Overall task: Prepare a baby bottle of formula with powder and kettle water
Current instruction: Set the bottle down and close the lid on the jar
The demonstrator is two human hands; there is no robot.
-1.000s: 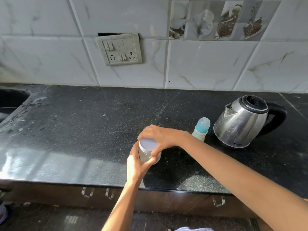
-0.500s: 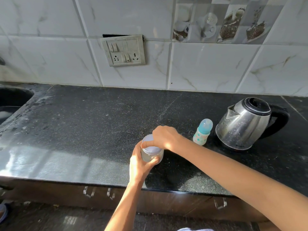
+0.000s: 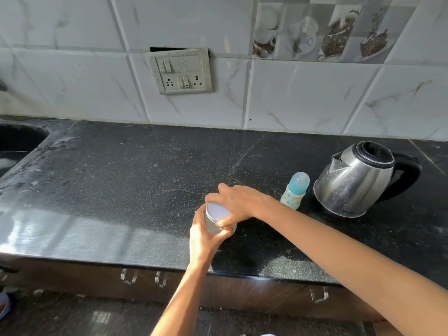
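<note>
A small clear jar of pale powder (image 3: 213, 226) with a white lid (image 3: 216, 211) stands near the counter's front edge. My left hand (image 3: 203, 235) wraps around the jar's body from the near side. My right hand (image 3: 238, 203) grips the lid's rim from the right, fingers curled around it. A baby bottle (image 3: 295, 190) with a teal cap stands upright just right of my right hand. Further right sits a steel kettle (image 3: 356, 180) with a black lid and handle, spout facing left.
The black granite counter (image 3: 135, 185) stretches left to a sink (image 3: 14, 146) at the left edge. A switch and socket plate (image 3: 180, 71) hangs on the tiled wall behind. Drawer handles (image 3: 143, 277) line the cabinet front below the counter.
My right hand has shifted round the lid, from covering its top to gripping its right rim, so the white lid top shows again. The jar, bottle and kettle stay in place.
</note>
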